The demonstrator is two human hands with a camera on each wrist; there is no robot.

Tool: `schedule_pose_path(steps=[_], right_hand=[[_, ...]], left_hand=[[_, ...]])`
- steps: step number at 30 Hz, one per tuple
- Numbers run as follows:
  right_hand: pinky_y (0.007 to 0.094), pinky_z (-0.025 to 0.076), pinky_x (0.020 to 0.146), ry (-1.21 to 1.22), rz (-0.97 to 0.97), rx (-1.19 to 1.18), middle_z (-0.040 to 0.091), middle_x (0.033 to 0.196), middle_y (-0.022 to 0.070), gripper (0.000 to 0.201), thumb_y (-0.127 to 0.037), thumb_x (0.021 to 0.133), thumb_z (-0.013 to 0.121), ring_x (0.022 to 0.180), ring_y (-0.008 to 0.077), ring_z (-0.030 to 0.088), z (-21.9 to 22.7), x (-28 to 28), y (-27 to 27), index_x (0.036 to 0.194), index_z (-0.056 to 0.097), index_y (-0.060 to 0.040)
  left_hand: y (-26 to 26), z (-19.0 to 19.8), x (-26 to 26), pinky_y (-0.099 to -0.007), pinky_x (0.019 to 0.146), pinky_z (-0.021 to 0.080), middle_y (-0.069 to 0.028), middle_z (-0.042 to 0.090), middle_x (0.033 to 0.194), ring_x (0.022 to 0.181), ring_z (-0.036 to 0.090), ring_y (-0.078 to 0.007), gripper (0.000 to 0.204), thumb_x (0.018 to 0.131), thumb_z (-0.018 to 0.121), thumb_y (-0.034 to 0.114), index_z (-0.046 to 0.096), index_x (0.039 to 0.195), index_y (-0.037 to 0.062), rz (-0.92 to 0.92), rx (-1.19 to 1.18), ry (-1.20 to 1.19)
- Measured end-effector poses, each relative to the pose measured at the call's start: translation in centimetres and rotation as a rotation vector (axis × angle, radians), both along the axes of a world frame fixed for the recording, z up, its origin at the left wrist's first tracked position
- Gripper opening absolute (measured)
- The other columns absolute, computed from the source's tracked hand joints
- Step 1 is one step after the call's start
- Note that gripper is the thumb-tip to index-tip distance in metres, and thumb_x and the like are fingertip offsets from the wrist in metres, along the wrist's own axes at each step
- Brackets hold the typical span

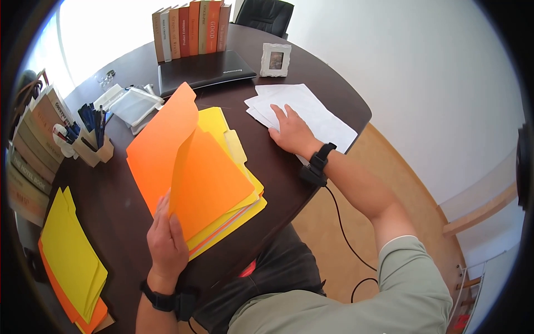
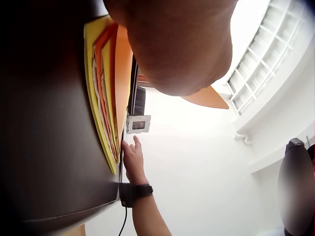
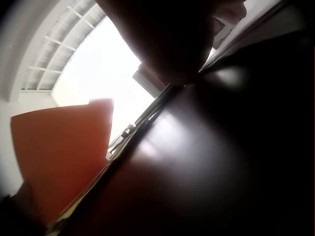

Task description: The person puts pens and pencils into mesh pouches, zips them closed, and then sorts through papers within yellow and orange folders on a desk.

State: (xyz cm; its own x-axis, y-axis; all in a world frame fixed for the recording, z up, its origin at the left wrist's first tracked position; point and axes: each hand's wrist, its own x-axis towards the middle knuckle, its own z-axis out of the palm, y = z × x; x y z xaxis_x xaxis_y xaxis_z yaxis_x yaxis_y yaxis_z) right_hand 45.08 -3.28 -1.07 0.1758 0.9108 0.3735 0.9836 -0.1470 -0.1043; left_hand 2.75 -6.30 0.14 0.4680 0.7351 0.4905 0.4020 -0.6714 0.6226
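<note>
An orange folder (image 1: 211, 183) lies open on a stack of yellow folders (image 1: 214, 119), its cover raised and tilted left. At the cover's lower edge, the left hand (image 1: 167, 242) holds it between thumb and fingers; in the left wrist view that hand (image 2: 182, 44) looms large beside the folder stack (image 2: 106, 98). The right hand (image 1: 292, 131) rests with spread fingers on loose white sheets (image 1: 328, 119) to the right of the stack. In the right wrist view the raised orange cover (image 3: 64, 152) stands upright at the left, and the right hand (image 3: 167, 39) is dark and close.
A closed laptop (image 1: 203, 72), a row of books (image 1: 192, 30) and a white picture frame (image 1: 275, 60) stand at the back. To the left are a pen holder (image 1: 93, 147), clear pouches (image 1: 133, 106), more books (image 1: 33, 145) and other yellow folders (image 1: 72, 250).
</note>
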Motion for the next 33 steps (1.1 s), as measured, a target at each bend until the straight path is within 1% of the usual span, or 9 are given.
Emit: schedule_pose_path(steps=[11,14,17,20,23,26,29,30,33], right_hand=[[0.0519,0.058,0.089,-0.035,-0.142,-0.141,0.049,0.141,0.0347,0.071,-0.022,0.093,0.059,0.102,0.0507,0.068,1.2,0.8,4.4,0.157,0.032,-0.0078],[0.0486,0.053,0.103,0.001,-0.164,-0.195,0.045,0.147,0.0395,0.074,-0.023,0.093,0.06,0.123,0.052,0.06,1.6,1.1,5.1,0.159,0.031,-0.0057],[0.0485,0.052,0.104,0.013,-0.171,-0.197,0.046,0.146,0.0397,0.074,-0.02,0.091,0.061,0.124,0.0515,0.059,1.8,1.0,5.4,0.158,0.032,-0.0044],[0.0505,0.059,0.089,-0.069,-0.134,-0.069,0.051,0.138,0.0367,0.07,-0.016,0.089,0.063,0.103,0.0503,0.068,0.2,2.0,6.4,0.153,0.036,-0.0044],[0.0502,0.058,0.093,-0.047,-0.151,-0.056,0.051,0.137,0.0377,0.07,-0.016,0.089,0.064,0.109,0.0513,0.066,0.1,2.0,6.8,0.153,0.037,-0.004],[0.0469,0.051,0.107,-0.016,-0.144,-0.056,0.05,0.145,0.0349,0.069,-0.013,0.089,0.063,0.127,0.0472,0.059,1.0,0.8,6.3,0.153,0.04,-0.0025],[0.0443,0.053,0.102,0.04,0.149,0.088,0.056,0.143,0.027,0.059,-0.014,0.089,0.065,0.121,0.0392,0.064,0.9,-1.2,5.1,0.145,0.051,-0.0013],[0.0413,0.056,0.093,0.123,0.153,0.098,0.067,0.13,0.019,0.049,-0.017,0.09,0.067,0.108,0.0324,0.07,2.2,-3.4,4.1,0.136,0.059,-0.0001],[0.0432,0.056,0.092,0.401,0.208,-0.034,0.073,0.113,0.0201,0.042,-0.017,0.09,0.066,0.106,0.0376,0.069,4.2,-7.4,1.7,0.129,0.064,-0.0003]], left_hand=[[-0.1,0.5,0.3,-0.0463,0.116,0.043,-0.0251,0.063,0.137,0.131,0.059,-0.0423,0.033,0.108,0.046,0.008,0.059,0.134,-0.0065,-0.027,-0.023,-0.052],[-0.1,0.5,0.3,-0.0468,0.116,0.043,-0.025,0.064,0.136,0.13,0.06,-0.0417,0.033,0.108,0.046,0.008,0.06,0.134,-0.0065,-0.028,-0.014,-0.053],[-0.1,0.6,0.3,-0.0469,0.116,0.043,-0.0249,0.064,0.135,0.13,0.06,-0.0411,0.033,0.108,0.046,0.008,0.06,0.134,-0.0066,-0.032,-0.007,-0.057],[-0.1,0.7,0.3,-0.0468,0.116,0.043,-0.0248,0.064,0.135,0.13,0.061,-0.0404,0.033,0.108,0.046,0.008,0.06,0.134,-0.0064,-0.033,-0.006,-0.06],[-0.1,0.7,0.3,-0.0465,0.116,0.043,-0.0243,0.064,0.136,0.13,0.061,-0.0401,0.033,0.108,0.046,0.008,0.06,0.134,-0.0059,-0.037,-0.012,-0.065],[-0.1,0.7,0.4,-0.0464,0.116,0.044,-0.0238,0.064,0.136,0.13,0.061,-0.0398,0.033,0.108,0.047,0.008,0.06,0.135,-0.0055,-0.035,0.0,-0.077],[-0.1,0.7,0.4,-0.0464,0.116,0.044,-0.0236,0.064,0.136,0.129,0.061,-0.0392,0.033,0.108,0.047,0.008,0.06,0.135,-0.0054,-0.031,-0.006,-0.077],[-0.2,0.6,0.4,-0.0464,0.116,0.044,-0.0236,0.064,0.136,0.129,0.061,-0.039,0.033,0.108,0.047,0.008,0.059,0.135,-0.0055,-0.032,-0.015,-0.072],[-0.2,0.6,0.4,-0.0461,0.116,0.044,-0.0235,0.064,0.136,0.129,0.062,-0.0387,0.033,0.108,0.047,0.008,0.059,0.135,-0.0056,-0.029,-0.011,-0.067]])
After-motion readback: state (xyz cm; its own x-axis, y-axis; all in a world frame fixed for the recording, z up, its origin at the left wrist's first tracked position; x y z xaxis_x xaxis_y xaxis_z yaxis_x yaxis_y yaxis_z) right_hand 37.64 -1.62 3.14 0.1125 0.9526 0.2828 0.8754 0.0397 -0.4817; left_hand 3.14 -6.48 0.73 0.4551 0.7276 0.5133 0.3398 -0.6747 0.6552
